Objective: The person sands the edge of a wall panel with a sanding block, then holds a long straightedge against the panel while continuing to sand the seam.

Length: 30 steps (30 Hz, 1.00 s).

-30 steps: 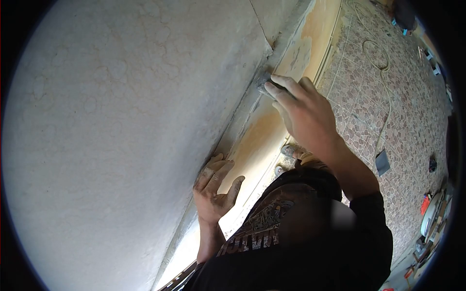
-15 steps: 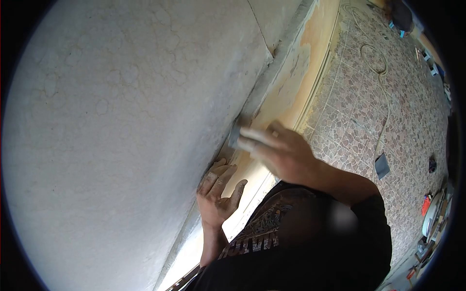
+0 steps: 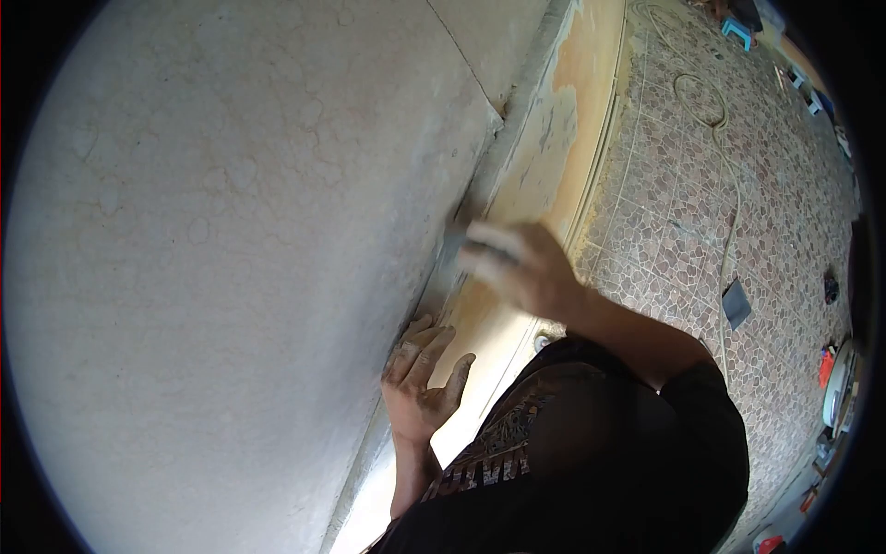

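Observation:
My right hand (image 3: 533,270), smeared by motion, grips a small flat grey piece (image 3: 449,253) and presses it along the grey edge of a large pale marbled slab (image 3: 240,268). Blur hides what kind of piece it is. Nearer my body, my left hand (image 3: 420,383) rests with dusty fingertips at the same edge, fingers spread and holding nothing. Beside the slab runs a yellowish ledge (image 3: 554,138) with worn grey patches.
A patterned tile floor (image 3: 674,185) lies to the right. On it are a coiled hose (image 3: 718,122) and a dark grey square sheet (image 3: 736,305). A blue stool (image 3: 737,32) stands at the top right, near a partly visible person.
The view has shifted slightly. My right hand has moved a little along the slab edge with the grey piece, still in fast motion. My left hand keeps its place at the edge.

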Available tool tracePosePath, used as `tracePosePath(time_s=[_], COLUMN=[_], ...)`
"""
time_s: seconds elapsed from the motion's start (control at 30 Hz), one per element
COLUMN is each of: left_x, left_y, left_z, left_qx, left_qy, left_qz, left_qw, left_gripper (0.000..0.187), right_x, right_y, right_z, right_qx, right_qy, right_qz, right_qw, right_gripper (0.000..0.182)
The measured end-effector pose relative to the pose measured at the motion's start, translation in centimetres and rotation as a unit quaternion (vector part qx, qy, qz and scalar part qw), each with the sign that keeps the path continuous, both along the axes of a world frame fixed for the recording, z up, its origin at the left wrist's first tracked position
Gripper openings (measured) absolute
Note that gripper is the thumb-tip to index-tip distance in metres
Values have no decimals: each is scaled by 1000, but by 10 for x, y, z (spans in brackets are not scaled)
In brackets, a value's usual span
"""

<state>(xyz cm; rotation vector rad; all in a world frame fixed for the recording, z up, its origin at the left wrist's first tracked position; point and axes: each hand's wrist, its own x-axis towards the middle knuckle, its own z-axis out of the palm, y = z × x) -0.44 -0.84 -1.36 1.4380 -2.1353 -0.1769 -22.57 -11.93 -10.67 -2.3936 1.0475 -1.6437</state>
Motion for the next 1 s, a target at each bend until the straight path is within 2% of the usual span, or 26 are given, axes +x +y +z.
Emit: tracePosePath(time_s=[0.03,0.07,0.13,0.17,0.23,0.3,0.33,0.37,0.43,0.47,0.57,0.63,0.7,0.77,0.83,0.9,1.0], left_x=[1,1,-2,-2,-1,-1,-1,-1,1,0,-3,-3,-7,-13,-16,-24,-44], left_y=[1,1,-2,-1,1,1,0,1,4,4,2,0,2,1,-3,-6,-24], left_z=[0,-1,-1,-1,1,1,0,-1,-1,-2,-2,0,-1,-3,-3,-1,1], left_qx=[2,-2,-13,-12,-9,-1,-1,3,10,5,-7,-8,-11,-17,-62,-63,-76], left_qy=[0,-1,1,-3,-9,-6,-6,-5,-6,-10,-8,-3,3,7,0,-3,15], left_qz=[1,2,-1,3,3,2,0,1,5,3,8,24,54,83,72,88,89], left_qw=[1000,1000,1000,1000,1000,1000,1000,1000,1000,1000,1000,1000,998,996,995,994,993], left_gripper=[39,39,39,39,40,40,40,40,41,40,37,34,29,25,24,23,24], right_x=[-7,-9,-13,-6,23,28,32,23,2,-11,-5,14,1,-21,-44,-42,-29], right_y=[-18,-28,-45,-37,9,35,23,7,-43,-72,-57,-23,-3,-31,-75,-86,-43], right_z=[-3,-6,-8,-12,-13,-14,-23,-33,-21,-18,-7,-5,-16,-30,-21,-22,-11], right_qx=[22,22,120,115,24,-26,-73,-62,1,-19,28,-20,-75,-111,-50,31,-33], right_qy=[-62,-60,-259,-259,-115,23,1,-9,-166,-222,-175,-115,37,30,-133,-254,-98], right_qz=[-96,-95,-119,-122,-5,20,-18,-53,-160,-203,-185,-57,20,-56,-129,-106,19], right_qw=[993,993,951,951,993,999,997,997,973,954,967,992,996,992,981,961,994], right_gripper=[39,39,37,37,38,35,33,32,30,28,27,29,27,28,33,35,30])
